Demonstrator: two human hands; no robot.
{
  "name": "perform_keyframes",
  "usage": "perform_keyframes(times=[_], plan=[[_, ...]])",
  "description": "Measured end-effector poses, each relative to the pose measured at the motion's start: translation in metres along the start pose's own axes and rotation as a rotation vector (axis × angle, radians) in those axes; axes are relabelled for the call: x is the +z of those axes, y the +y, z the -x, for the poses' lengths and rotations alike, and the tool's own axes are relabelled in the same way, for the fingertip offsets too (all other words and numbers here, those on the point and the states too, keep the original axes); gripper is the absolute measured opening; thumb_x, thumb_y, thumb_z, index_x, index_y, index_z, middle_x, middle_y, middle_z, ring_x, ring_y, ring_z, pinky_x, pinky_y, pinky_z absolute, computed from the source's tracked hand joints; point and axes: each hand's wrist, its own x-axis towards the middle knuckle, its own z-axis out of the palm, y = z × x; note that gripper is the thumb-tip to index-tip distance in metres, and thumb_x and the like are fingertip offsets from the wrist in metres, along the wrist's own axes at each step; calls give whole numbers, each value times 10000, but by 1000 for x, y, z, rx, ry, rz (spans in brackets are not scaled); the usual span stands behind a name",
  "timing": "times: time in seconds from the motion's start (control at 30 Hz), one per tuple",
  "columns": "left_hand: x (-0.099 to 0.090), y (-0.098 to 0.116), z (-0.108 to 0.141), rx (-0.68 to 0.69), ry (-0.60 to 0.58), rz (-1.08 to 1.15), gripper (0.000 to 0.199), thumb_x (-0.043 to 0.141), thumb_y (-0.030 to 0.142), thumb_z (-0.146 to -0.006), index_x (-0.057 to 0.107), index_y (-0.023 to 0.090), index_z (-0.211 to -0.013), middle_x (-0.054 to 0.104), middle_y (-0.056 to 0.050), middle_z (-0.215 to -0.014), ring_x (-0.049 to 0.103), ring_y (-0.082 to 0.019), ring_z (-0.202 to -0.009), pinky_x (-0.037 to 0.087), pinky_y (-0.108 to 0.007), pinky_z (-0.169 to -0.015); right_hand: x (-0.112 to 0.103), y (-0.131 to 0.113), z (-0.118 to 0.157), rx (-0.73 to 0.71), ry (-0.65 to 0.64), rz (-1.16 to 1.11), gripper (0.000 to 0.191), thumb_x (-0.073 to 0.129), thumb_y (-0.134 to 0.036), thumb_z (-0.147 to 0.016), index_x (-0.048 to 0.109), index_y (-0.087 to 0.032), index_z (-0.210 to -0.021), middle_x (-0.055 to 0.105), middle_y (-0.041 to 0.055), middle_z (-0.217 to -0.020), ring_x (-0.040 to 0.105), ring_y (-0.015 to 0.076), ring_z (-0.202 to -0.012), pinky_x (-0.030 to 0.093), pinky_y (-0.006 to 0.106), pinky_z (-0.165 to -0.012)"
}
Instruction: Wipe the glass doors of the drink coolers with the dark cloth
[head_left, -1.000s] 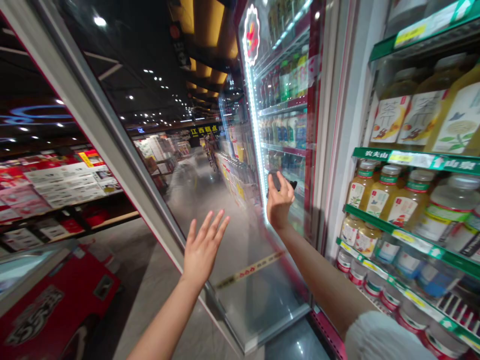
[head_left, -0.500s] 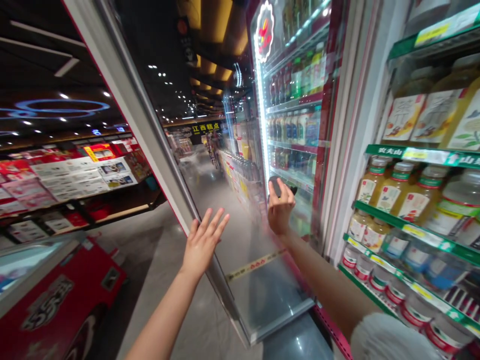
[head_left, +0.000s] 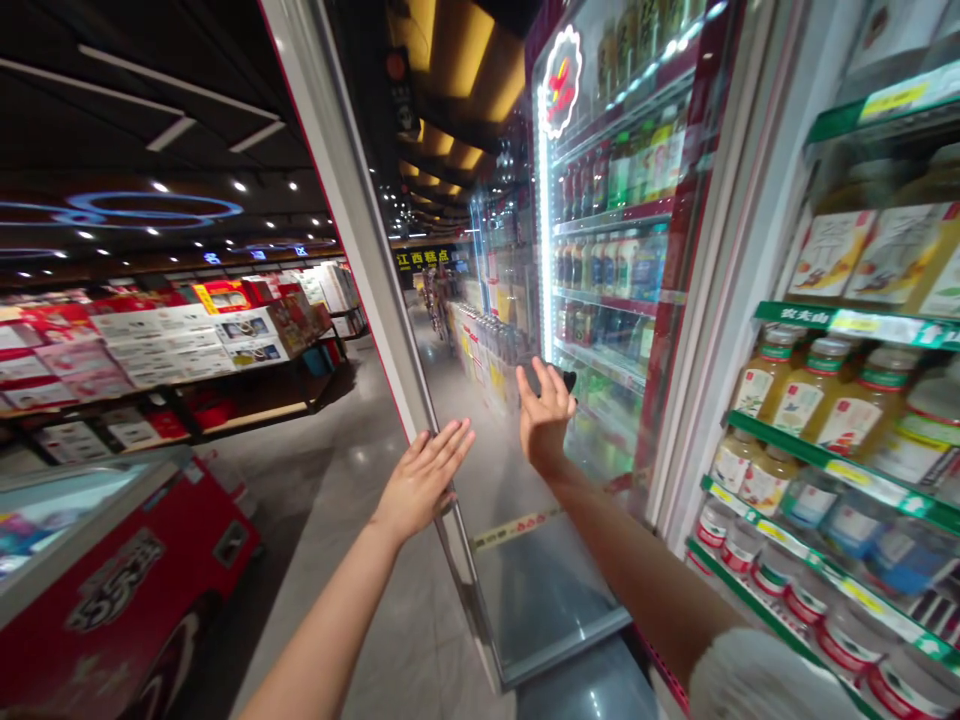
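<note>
A glass fridge door (head_left: 517, 580) stands open in front of me, its pale metal frame (head_left: 360, 240) leaning across the middle of the view. My left hand (head_left: 427, 475) lies at the edge of that frame, fingers stretched out and close together; its thumb side is partly hidden. Against the glass, my right hand (head_left: 546, 415) is bent round a small dark object (head_left: 570, 382), mostly covered by the fingers, so its kind cannot be made out. Through or in the glass shows a lit drinks cooler (head_left: 611, 215) with rows of bottles.
Shelves to my right carry bottled drinks (head_left: 799, 395) and jars (head_left: 817, 640) behind green price strips. A red chest freezer (head_left: 180, 560) stands at lower left. Beyond it are stacked gift boxes (head_left: 187, 335) on a low stand. Grey floor (head_left: 322, 590) runs between the freezer and the door.
The view has turned slightly left, and the door frame appears farther right. My left hand's fingers have come together at the frame. My right hand has slid a little left across the glass.
</note>
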Motion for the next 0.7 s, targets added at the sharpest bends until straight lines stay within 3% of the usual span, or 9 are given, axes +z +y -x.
perform_keyframes(times=[0.1, 0.2, 0.3, 0.43, 0.53, 0.63, 0.7], plan=[[0, -3, 1, 23, -25, -12, 932, 716, 274, -815, 258, 161, -1618, 317, -91, -1660, 277, -213, -1556, 171, -387, -1292, -4, -21, 8, -160, -122, -11, 508, 472, -141, -974, 611, -364, -1408, 530, 41, -1557, 440, 275, -1420, 361, 467, -1037], [2, -4, 5, 10, -22, -35, 864, 652, 220, -856, 252, 144, -1618, 311, -83, -1662, 267, -187, -1558, 188, -361, -1291, -12, -17, 19, -309, -278, -39, 573, 489, -95, -929, 598, -369, -1420, 543, 30, -1548, 460, 265, -1406, 364, 447, -1019], [6, -1, 10, -39, 3, -45, 805, 593, 205, -893, 251, 143, -1619, 324, -86, -1656, 266, -179, -1556, 219, -360, -1288, -9, -16, 16, -212, -190, -85, 589, 426, -62, -931, 592, -323, -1432, 641, 55, -1446, 506, 246, -1368, 346, 437, -1026], [13, 4, 18, -141, 37, -61, 727, 551, 184, -913, 315, 135, -1599, 321, -105, -1650, 279, -204, -1551, 261, -397, -1280, 4, -43, 7, -120, -26, -156, 581, 342, -84, -977, 559, -321, -1460, 673, 48, -1405, 481, 228, -1399, 326, 439, -1049], [16, 8, 23, -193, 47, -62, 714, 541, 158, -908, 333, 124, -1591, 322, -116, -1643, 268, -215, -1552, 270, -420, -1278, 4, -54, 17, -242, -117, -135, 533, 379, -120, -996, 580, -355, -1431, 620, 25, -1472, 446, 226, -1425, 317, 450, -1063], [16, 11, 25, -214, 51, -59, 737, 531, 145, -906, 296, 126, -1603, 312, -117, -1645, 242, -210, -1557, 260, -443, -1281, -2, -44, 32, -389, -225, -104, 487, 452, -135, -993, 610, -359, -1396, 614, 16, -1480, 463, 224, -1398, 323, 444, -1060], [17, 13, 26, -223, 53, -58, 745, 523, 141, -908, 276, 133, -1611, 295, -112, -1650, 230, -202, -1558, 259, -442, -1281, -3, -38, 31, -354, -197, -91, 512, 473, -92, -962, 644, -364, -1361, 637, 15, -1451, 482, 225, -1367, 327, 436, -1061]])
